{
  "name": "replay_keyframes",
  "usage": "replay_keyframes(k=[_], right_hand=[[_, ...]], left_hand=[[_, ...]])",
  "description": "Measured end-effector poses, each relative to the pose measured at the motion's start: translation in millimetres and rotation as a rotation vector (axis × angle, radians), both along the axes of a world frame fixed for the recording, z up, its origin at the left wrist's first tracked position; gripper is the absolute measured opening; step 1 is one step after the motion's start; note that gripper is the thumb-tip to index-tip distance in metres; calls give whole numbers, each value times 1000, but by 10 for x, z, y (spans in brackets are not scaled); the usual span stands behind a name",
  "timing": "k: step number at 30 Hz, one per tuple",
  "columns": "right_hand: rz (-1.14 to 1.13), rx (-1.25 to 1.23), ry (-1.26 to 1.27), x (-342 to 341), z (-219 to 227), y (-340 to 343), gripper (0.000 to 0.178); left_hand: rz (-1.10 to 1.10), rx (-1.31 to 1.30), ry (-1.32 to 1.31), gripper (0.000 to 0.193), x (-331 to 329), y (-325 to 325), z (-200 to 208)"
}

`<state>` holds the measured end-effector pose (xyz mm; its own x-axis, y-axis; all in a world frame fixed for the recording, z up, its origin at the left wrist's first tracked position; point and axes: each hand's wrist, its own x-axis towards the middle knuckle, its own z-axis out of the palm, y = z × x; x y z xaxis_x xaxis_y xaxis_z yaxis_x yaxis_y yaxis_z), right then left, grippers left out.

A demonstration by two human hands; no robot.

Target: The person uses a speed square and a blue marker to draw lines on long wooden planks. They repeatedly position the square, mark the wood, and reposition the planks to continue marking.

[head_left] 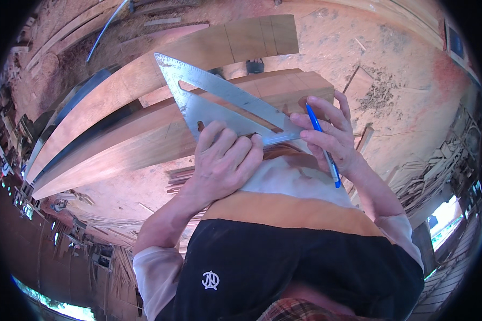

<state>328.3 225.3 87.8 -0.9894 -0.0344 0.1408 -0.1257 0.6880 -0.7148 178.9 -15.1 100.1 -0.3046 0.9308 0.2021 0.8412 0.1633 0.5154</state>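
Observation:
A silver metal triangular speed square [219, 101] with long slots is held in front of my body, above the wooden planks. My left hand [227, 155] is closed on its near edge, fingers curled over it. My right hand [329, 134] grips its right corner with thumb and fingertips. A blue pen [321, 142] also lies between the fingers of my right hand, tip pointing up and away. Just beyond the square is a thick wooden beam [144, 120] with pencil lines across its right end. Part of its surface is hidden behind the square.
A second curved wooden board [257, 40], also marked with lines, lies farther away. Thin wood strips [179, 179] are on the floor below the beam. Scrap wood [439, 166] is piled at the right. A blue hose-like line [106, 29] shows at the far left.

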Motion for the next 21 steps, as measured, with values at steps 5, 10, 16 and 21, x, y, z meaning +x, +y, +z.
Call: replay_keyframes(k=[5,10,16,21], right_hand=[[11,-29,-7,-40,-5,-67,30],[7,-65,-18,-68,13,-81,37],[21,-47,-25,-63,21,-51,36],[19,-50,-20,-65,9,-54,33]], left_hand=[[30,-18,-16,23,-10,-81,17],[40,-16,-25,23,16,-85,12],[32,-33,-19,22,9,-67,27],[51,-25,-11,20,23,-69,17]])
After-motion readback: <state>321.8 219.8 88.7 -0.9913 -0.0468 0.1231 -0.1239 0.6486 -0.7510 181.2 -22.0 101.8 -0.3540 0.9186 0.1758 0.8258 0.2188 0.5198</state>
